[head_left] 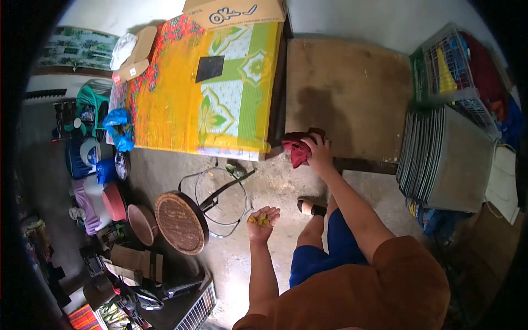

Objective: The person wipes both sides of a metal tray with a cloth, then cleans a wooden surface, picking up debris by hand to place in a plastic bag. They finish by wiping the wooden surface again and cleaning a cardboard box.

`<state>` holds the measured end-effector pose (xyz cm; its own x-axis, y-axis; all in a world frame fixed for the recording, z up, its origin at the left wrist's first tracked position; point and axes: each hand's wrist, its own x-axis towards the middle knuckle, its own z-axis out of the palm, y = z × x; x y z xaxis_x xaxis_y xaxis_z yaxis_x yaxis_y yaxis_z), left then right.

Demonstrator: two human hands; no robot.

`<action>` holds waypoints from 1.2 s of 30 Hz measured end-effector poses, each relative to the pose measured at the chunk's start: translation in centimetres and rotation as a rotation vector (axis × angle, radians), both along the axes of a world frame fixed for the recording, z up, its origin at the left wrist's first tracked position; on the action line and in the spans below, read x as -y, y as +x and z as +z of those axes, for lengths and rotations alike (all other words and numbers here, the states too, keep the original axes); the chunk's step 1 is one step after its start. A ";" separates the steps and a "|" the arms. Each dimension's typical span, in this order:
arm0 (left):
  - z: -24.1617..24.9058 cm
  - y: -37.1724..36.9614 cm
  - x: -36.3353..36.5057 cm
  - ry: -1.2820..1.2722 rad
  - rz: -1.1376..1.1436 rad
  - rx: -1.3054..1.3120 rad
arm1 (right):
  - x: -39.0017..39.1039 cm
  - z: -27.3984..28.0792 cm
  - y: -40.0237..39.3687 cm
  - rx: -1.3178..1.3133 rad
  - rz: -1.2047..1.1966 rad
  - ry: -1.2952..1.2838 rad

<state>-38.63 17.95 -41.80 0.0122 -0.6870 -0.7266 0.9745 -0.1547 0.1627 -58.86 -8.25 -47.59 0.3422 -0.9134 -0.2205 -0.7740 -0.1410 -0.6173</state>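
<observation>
- One red cloth is bunched under the right hand, fingers closed over it, at the wooden table's edge.
- A small heap of yellow bits, too small to count, lies in the left hand, palm up, fingers loosely cupped.
- One tipped-over stool lies just beside the left fingers.
- One yellow patterned mattress stands beyond both hands.

The cardboard box bears blue letters reading "OK".
</observation>
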 end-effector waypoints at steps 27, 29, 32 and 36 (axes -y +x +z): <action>-5.1 1.0 8.9 0.186 -0.175 0.064 | 34.8 -10.5 -27.1 -0.509 -0.919 0.023; -5.5 1.0 8.0 0.180 -0.184 0.048 | 28.8 -11.6 -29.4 -0.521 -1.020 0.001; -5.4 0.7 7.5 0.207 -0.234 0.029 | 17.2 -15.5 -27.1 -0.671 -0.870 -0.205; -4.0 -0.1 8.0 0.155 -0.282 0.033 | 4.2 -13.5 -24.6 -0.676 -0.961 -0.048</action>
